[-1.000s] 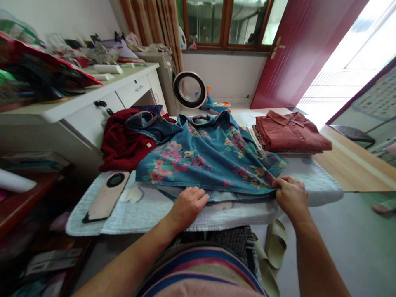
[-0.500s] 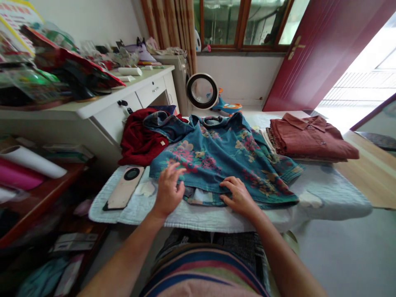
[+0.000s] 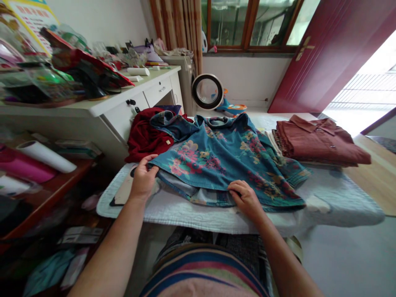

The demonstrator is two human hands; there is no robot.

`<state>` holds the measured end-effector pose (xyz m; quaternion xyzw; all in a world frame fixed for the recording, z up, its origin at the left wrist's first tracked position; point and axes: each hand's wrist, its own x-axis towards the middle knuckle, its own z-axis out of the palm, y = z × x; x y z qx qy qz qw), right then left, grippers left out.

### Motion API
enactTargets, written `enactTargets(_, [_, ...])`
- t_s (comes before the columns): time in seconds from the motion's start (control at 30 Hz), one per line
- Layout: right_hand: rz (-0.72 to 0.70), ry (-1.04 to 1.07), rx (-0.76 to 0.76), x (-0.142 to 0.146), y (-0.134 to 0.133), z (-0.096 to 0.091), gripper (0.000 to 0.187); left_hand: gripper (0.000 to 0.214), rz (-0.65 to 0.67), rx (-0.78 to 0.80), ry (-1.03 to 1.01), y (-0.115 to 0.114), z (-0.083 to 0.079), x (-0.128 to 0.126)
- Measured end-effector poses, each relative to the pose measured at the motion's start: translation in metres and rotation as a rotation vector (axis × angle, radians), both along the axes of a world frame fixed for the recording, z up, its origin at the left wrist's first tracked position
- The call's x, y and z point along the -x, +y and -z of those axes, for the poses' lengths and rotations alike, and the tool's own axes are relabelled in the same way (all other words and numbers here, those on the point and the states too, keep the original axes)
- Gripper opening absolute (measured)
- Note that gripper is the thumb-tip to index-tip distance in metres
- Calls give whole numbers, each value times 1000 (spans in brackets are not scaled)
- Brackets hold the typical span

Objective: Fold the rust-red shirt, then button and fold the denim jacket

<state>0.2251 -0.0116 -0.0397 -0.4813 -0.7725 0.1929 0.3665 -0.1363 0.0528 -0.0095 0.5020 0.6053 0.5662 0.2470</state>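
Head view: my 2 hands are at the near edge of the floral shirt (image 3: 213, 152), which lies spread on the cloth-covered desk (image 3: 192, 216) straight in front of me, collar away from me. My left hand (image 3: 144, 175) pinches the shirt's near-left hem corner between thumb and fingers; my right hand (image 3: 246, 198) has its fingers curled over the front hem near the middle and looks closed on it.

To handle this well, I'd judge it best to keep light, even tension between the 2 grips, because the front and back hems don't line up. I'd draw the cloth flat rather than tug, since thin fabric could skew or crease again.

The shirt is teal-blue with pink, red and cream flowers. Soft folds run down from its collar, and its back layer shows below the front hem.

Left of the shirt, touching its sleeve, is a crumpled red garment (image 3: 140, 138); nearer me on that side is a phone (image 3: 122, 189), partly behind my hand. Right of the shirt is a folded rust-coloured shirt (image 3: 321, 142), atop other folded clothes.
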Motion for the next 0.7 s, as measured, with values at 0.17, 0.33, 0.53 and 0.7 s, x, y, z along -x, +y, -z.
enactTargets(0.17, [-18, 107, 60, -4, -15, -13, 16, 30, -222, 29, 335, -22, -12, 27])
enactTargets(0.33, [-81, -80, 96, 0, -26, -14, 14, 27, -119, 131, 1014, -35, -12, 39])
enactTargets(0.53, [-79, -199, 95, 3, -26, -11, 24, 34, 219, -64, 1043, -44, -16, -24])
enactTargets(0.7, [-45, -180, 71, 5, -22, -8, 12, 22, 843, -74, 928, -66, -11, -101])
